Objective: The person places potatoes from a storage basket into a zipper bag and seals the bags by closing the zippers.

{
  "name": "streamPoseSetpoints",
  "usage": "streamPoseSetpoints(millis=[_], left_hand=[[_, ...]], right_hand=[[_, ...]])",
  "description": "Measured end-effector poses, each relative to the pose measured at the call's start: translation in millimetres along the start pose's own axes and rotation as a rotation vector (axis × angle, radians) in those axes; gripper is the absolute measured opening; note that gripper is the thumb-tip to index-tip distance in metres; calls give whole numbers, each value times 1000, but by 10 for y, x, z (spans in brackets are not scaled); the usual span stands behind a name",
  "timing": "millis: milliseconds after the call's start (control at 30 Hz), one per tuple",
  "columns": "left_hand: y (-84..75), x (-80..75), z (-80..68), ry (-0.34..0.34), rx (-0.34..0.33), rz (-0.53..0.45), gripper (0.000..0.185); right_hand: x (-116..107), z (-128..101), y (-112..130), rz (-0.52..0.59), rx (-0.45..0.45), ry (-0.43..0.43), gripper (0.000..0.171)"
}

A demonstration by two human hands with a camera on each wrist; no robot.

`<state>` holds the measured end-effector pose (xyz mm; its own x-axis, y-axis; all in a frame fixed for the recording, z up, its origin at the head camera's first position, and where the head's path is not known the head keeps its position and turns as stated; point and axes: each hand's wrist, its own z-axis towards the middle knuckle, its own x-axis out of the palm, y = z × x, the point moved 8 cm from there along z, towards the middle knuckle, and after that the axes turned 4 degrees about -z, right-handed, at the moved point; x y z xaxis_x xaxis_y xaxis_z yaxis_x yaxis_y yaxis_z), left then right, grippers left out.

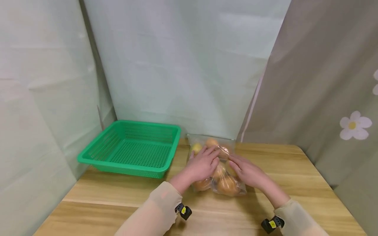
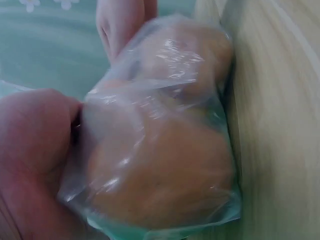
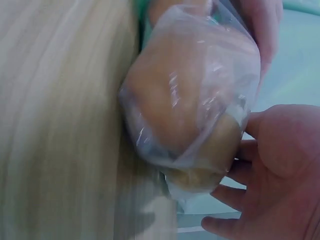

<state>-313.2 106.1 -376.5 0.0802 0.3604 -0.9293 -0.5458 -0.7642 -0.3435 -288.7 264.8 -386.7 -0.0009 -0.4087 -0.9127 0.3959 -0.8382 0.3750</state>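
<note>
Pale green sheeting hangs all round the back and left, and a grey-brown curtain (image 1: 319,82) with white flowers drapes down the right side. Down below, a light wooden surface (image 1: 118,196) carries everything. Over on its far left corner sits a green perforated basket (image 1: 134,147), nothing visible inside it, well apart from the action.

Now to the middle: a clear plastic bag (image 1: 215,164) lies on the surface, stuffed with round orange-yellow fruit (image 1: 227,185); one paler yellow piece shows at the bag's far left corner. Both hands are on it. The left hand (image 1: 202,165) lies across the top of the bag, fingers fairly straight and spread, pointing away towards the back wall, pressing down on the plastic. The right hand (image 1: 248,170) comes in from the other side, fingers extended and resting flat against the bag's right flank. Neither hand looks curled round anything from above.

From the left wrist, the bag (image 2: 160,145) fills the view, crinkled film tight over the fruit, the heel of the hand against it. From the right wrist, the bag (image 3: 192,105) bulges beside the wood, with the right hand's fingers (image 3: 235,197) loosely open just next to it.
</note>
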Motion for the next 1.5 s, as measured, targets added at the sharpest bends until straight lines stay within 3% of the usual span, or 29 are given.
streamPoseSetpoints(millis=[133,267,467,700,833,933,1067,1233,1367,1500], left_hand=[[30,-35,27,-24,-36,69,56],[-55,-11,-40,-4,-17,87,56],[-84,36,-38,2,7,11,58],[59,10,28,-29,-63,-16,60],[10,36,-9,12,-13,-64,61],[24,11,-64,-7,0,-103,59],[107,-43,-144,-54,-33,-88,57],[156,-33,-122,-34,-58,-57,59],[197,-33,-17,-55,-98,-38,59],[187,5,-24,-50,-121,-22,57]], right_hand=[[-1,15,48,-38,8,-9,52],[6,-10,82,-33,-21,-18,50],[-3,-31,35,-8,-8,-46,50],[2,21,139,-22,-39,-89,51],[14,36,216,-21,-55,-91,51],[28,27,247,-26,-59,-85,51],[41,-3,304,-13,-61,-79,53],[75,54,391,-49,-78,-92,54],[110,167,387,-98,-31,-66,56],[126,166,387,-84,-18,17,59]])
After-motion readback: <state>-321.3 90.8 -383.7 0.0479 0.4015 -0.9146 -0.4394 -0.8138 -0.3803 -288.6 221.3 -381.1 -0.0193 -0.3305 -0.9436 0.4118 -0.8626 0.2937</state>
